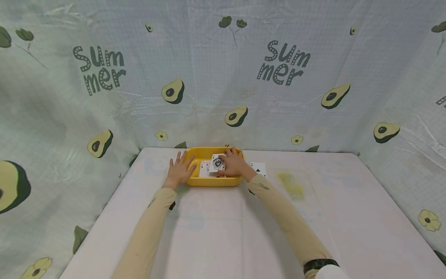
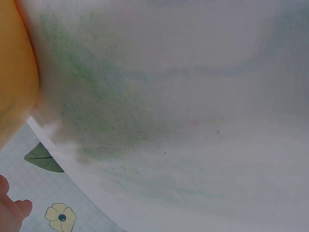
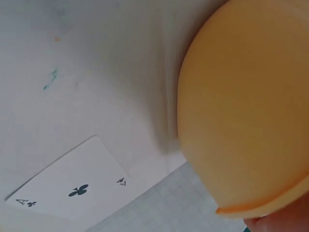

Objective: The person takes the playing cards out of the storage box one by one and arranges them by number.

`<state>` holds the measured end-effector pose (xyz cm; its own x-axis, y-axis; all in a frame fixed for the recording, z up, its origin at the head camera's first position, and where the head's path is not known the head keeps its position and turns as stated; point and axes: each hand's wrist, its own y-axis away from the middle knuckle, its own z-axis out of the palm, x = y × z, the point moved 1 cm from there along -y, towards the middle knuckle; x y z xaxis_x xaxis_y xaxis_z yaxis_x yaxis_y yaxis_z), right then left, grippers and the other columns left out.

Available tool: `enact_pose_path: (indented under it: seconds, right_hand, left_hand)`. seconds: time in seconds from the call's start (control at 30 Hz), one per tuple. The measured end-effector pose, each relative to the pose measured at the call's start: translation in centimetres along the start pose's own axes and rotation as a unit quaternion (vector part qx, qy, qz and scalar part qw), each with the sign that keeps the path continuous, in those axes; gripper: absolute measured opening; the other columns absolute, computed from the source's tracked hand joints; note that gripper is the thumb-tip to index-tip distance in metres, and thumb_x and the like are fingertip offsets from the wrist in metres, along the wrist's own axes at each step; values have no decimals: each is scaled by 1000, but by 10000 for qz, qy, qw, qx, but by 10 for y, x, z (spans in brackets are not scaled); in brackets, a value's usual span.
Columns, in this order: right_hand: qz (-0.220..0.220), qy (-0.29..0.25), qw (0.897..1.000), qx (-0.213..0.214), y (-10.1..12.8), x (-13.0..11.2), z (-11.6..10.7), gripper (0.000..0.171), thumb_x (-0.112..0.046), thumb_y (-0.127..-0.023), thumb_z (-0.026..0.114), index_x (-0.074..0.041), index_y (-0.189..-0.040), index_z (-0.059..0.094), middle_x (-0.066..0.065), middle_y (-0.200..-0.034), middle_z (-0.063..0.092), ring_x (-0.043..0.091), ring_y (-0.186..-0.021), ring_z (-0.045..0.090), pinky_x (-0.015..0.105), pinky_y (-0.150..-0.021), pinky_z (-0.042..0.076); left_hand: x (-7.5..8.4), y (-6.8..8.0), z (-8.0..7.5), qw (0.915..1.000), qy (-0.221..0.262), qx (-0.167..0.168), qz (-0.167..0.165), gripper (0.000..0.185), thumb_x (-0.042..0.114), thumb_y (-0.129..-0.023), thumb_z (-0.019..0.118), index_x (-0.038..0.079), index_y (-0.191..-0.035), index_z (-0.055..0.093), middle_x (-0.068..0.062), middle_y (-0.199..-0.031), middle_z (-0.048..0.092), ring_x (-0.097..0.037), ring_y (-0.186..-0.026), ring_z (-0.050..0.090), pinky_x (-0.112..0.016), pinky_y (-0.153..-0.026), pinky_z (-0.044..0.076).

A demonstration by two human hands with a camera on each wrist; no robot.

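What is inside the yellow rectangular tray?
Overlapping white rectangular playing cards show inside the yellow tray, one bearing a large black emblem. The right hand covers the tray's right part; whatever lies beneath is hidden.

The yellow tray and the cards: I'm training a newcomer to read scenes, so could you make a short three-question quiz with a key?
1. True or false: the left hand has its fingers spread at the left end of the yellow tray.
2. Which card lies on the table, outside the tray? A) ace of clubs B) king of hearts C) ten of diamonds
3. Fill in: the ___ hand is closest to the cards inside the tray.
Key: 1. True. 2. A. 3. Right hand.
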<state>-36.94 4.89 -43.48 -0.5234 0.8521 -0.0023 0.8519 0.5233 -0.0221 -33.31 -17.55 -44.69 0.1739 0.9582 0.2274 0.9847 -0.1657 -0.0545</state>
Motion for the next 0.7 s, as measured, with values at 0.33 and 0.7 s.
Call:
enact_pose_path:
  seconds: [0.33,0.7]
  right_hand:
    - [-179,-101,9994,279,10,13,-6,71,-62,-75,53,-23,-133,40,5,-131,38,29,-121,28,53,-97,26]
    - [-350,-199,9983,422,28,25,-17,68,-57,-76,55,-21,-132,41,7,-133,38,30,-120,27,55,-97,22]
  left_hand:
    - [-1,0,0,10000,97,11,20,53,43,-94,32,16,-140,29,-16,-150,11,-38,-138,2,-62,-106,4]
    - [1,-1,0,10000,42,28,-16,54,42,-94,31,16,-141,28,-16,-150,10,-38,-138,2,-62,-106,6]
